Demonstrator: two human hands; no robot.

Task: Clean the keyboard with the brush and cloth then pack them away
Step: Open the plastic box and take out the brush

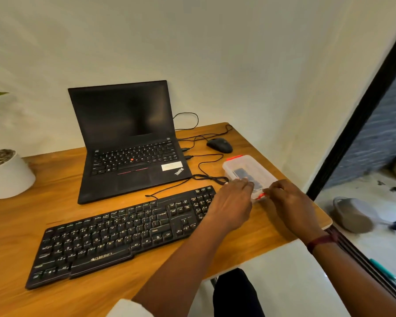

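A wooden table point(55, 216) is carrying everything, running from the near left to a rounded corner at the right. On it a black laptop point(128, 143) is standing open with a dark screen, facing the person. In front of it a black keyboard point(114, 234) is lying flat, its long axis running from the near left up toward the far right, with its lettered keys facing the person and its cable trailing off the far edge toward the laptop. A white pot point(8, 177) is sitting at the table's left edge, and a black mouse point(219, 145) is resting behind the box.

Near the table's right edge, just beyond the keyboard's right end, a clear box point(247, 172) with red clips is lying with its long axis pointing away and slightly left; something dark is showing through its lid, too blurred to name.

Both hands are reaching to the box's near end. The left hand point(232, 202) is resting loosely curled, its fingertips touching the near left corner of the lid. The right hand point(290, 202) is curled tighter, its fingertips pinching at the red clip point(260, 196) on the near end. A dark red band point(320, 242) is circling the right wrist.
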